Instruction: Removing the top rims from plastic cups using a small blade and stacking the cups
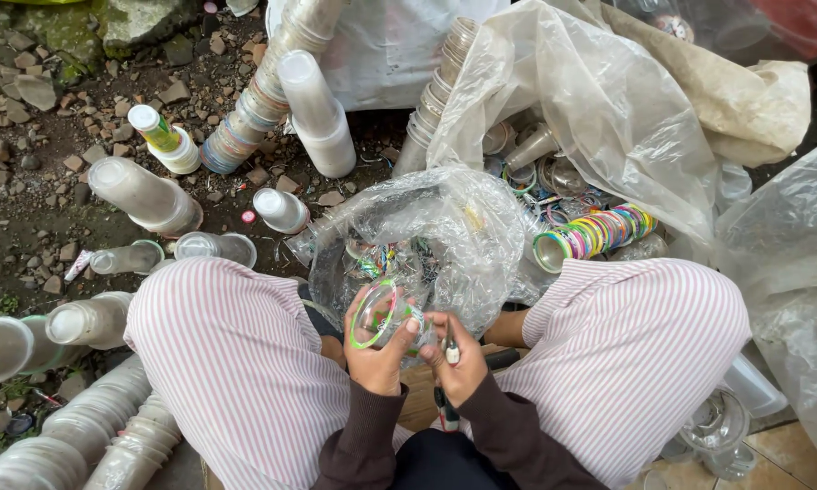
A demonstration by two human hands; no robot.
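The left hand (375, 349) grasps a clear plastic cup (383, 316) with a green rim, held on its side between the knees, mouth toward the camera, near the centre of the scene. The right hand (454, 358) is clenched around a small cutter (448, 363) with a dark handle; its tip stands at the cup's right rim, touching or just beside it. Step in hand, as judged: the rim seal is being worked off the cup with the tool. The next move calls for a steady left-hand grip while the tip follows the rim, kept clear of the left fingers (406, 319) curled over the edge. Just beyond the hands lies a clear bag (445, 227) of loose cups. Far right, a larger bag (599, 109) holds more cups and a nested stack with coloured rims (594, 234). Left and far left, further stacks (141, 195) lie on stony ground (27, 136). Striped trousers (236, 363) cover both knees.
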